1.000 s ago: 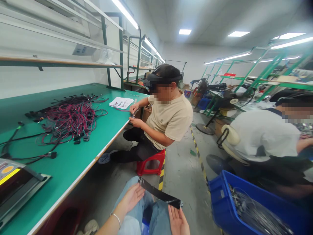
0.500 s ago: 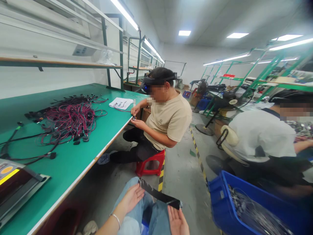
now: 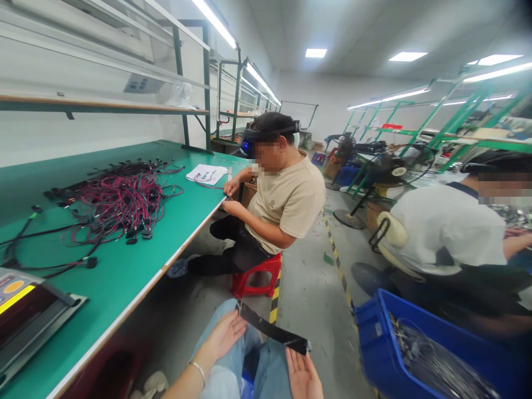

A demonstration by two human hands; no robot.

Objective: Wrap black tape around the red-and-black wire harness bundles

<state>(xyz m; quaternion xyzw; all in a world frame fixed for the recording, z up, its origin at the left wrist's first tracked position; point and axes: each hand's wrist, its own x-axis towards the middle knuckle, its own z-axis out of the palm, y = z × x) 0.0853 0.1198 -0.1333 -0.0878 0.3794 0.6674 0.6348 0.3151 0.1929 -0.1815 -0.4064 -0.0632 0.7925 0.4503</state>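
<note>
A flat black strip (image 3: 272, 329), shiny in places, stretches slantwise over my lap, its right end lower than its left. My left hand (image 3: 226, 332) lies palm up at the strip's left end, fingers stretched out and the thumb side by the edge. At the other end, my right hand (image 3: 302, 372) is also palm up, fingers extended, with the fingertips at the strip's lower edge. Neither hand is closed around the strip. Whether it rests on the fingers or on my jeans (image 3: 268, 363), I cannot tell.
A green-topped table (image 3: 124, 299) on the left bears a heap of red and black cables (image 3: 120, 202) and a device with a yellow display (image 3: 16, 299). Ahead, a person on a red stool (image 3: 257, 274) handles a small part. A blue crate (image 3: 374, 338) of cables stands at right.
My hands and the strip stay almost the same; the view has shifted very slightly. The seated person's hands moved a little at the table edge.
</note>
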